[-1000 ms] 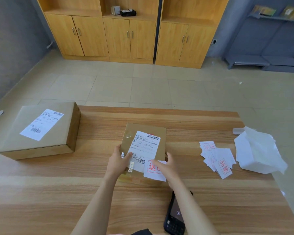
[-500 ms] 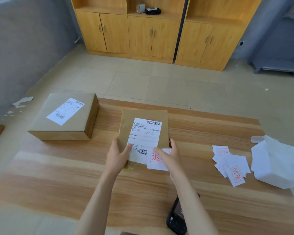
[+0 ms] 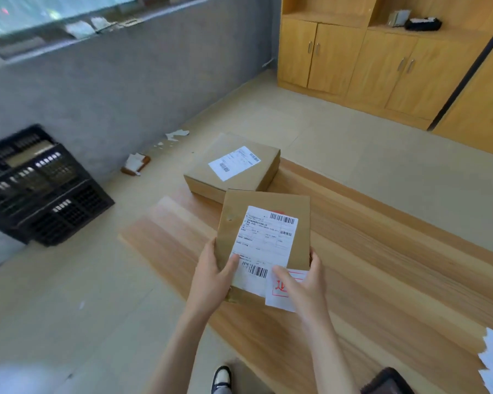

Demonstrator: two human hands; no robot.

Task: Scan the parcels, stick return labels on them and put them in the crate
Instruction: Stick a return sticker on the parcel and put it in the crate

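Parcel [image 3: 264, 203] is gripped by both hands over the tabletop [image 3: 382, 251] near its left edge, seemingly lifted clear. The left hand [image 3: 211, 275] curls its fingers [image 3: 231, 264] round the near left edge, thumb on the shipping label [image 3: 265, 240]. The right hand [image 3: 302, 285] pinches the near right corner, thumb on the red-printed return label [image 3: 279, 300]. A second parcel [image 3: 264, 166] lies at the far left corner, and a black crate [image 3: 40, 183] stands on the floor
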